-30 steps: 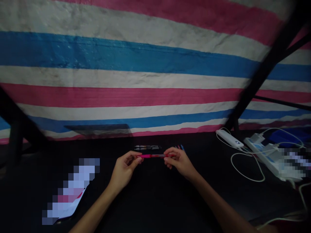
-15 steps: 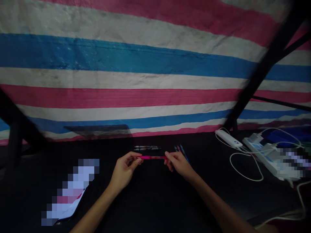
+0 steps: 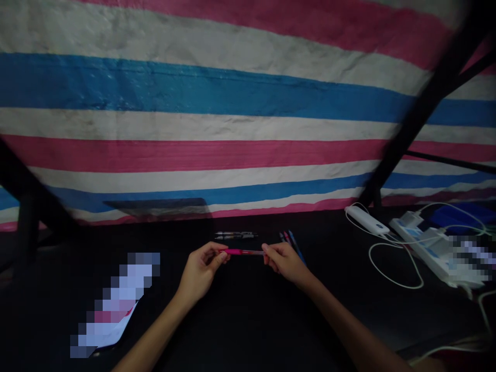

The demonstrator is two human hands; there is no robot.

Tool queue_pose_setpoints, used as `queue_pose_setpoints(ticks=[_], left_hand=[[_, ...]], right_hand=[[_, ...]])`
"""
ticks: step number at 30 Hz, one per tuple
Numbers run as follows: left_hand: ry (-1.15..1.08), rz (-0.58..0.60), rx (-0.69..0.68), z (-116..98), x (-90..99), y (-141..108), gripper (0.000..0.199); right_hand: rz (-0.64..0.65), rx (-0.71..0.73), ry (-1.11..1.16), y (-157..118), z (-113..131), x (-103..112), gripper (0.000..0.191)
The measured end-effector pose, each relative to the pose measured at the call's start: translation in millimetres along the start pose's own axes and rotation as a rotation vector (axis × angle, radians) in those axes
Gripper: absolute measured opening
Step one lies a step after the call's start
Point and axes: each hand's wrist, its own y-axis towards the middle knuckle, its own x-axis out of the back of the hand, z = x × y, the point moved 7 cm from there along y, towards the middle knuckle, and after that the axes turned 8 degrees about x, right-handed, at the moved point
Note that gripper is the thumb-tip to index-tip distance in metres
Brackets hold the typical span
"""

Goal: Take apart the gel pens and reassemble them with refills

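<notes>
A pink pen [image 3: 236, 252] with a clear barrel lies level between my two hands, above the black table [image 3: 240, 320]. My left hand [image 3: 201, 268] pinches its pink grip end between thumb and fingers. At the other end, my right hand [image 3: 284, 261] has thumb and fingers closed round the barrel, so that tip is hidden. Just beyond them, clear-and-black pens [image 3: 236, 235] lie side by side on the table. Several coloured pens [image 3: 296, 245] rest behind my right hand, partly covered by it.
A phone-like device [image 3: 120, 305] with a lit, blurred-out screen lies at the left. To the right are a white power bank [image 3: 366, 220], a power strip [image 3: 426, 250] and loose white cables [image 3: 393, 284]. Behind the table hangs a striped sheet [image 3: 232, 155], with dark frame bars [image 3: 411, 119] at the sides.
Both hands keep their hold on the pen. At its right end, the red part seen earlier now looks clear. The whole view has shifted slightly.
</notes>
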Motion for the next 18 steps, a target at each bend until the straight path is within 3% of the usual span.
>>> queue_pose_setpoints(ticks=[3, 5, 8, 12, 18], left_hand=[[-0.015, -0.003, 0.002, -0.7, 0.0, 0.5, 0.016], [-0.028, -0.01, 0.011, -0.9, 0.7, 1.0, 0.016], [-0.064, -0.007, 0.054, 0.4, 1.4, 1.6, 0.017], [-0.171, 0.082, 0.14, 4.6, -4.8, 1.3, 0.019], [-0.194, 0.154, 0.269, 14.0, -12.2, 1.0, 0.034]], right_hand=[[0.0, 0.026, -0.004, -0.1, 4.6, -0.3, 0.045], [-0.04, 0.082, -0.011, -0.4, 11.1, 2.5, 0.029], [-0.091, 0.148, -0.02, -1.0, 16.2, 6.0, 0.042], [-0.126, 0.111, -0.015, -0.3, 6.9, 7.8, 0.024], [-0.142, 0.163, 0.104, -1.0, 12.2, 8.1, 0.024]])
